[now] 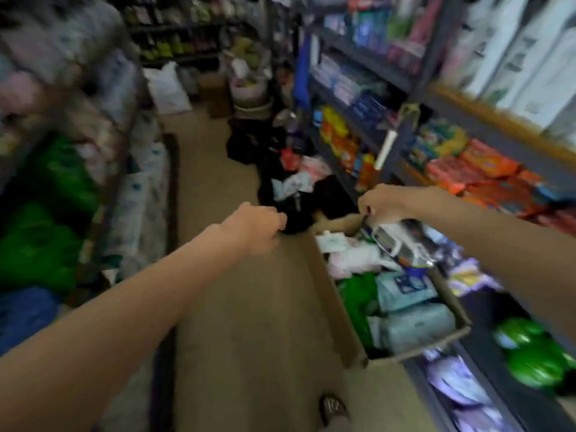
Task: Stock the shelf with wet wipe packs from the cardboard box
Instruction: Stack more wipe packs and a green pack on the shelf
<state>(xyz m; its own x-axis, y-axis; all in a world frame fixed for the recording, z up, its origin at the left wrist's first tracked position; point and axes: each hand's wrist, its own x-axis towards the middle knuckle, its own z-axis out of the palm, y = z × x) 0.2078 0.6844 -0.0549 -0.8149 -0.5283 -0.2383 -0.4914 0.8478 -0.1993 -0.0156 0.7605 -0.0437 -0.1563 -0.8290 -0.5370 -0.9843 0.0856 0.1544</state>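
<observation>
Both forearms reach out over the floor point(249, 322). Beside it stands the box point(336, 307), open and full of wipe packs point(417, 328). My right hand point(381, 204) pinches one pack point(402, 241) by its top edge, above the far end of the box. My left hand point(260, 227) is loosely curled, left of the box; the blur hides whether it holds anything. I should support the hanging pack from below with the left hand, then carry it to the shelf point(486, 179) right of the box and lay it flat, label forward.
</observation>
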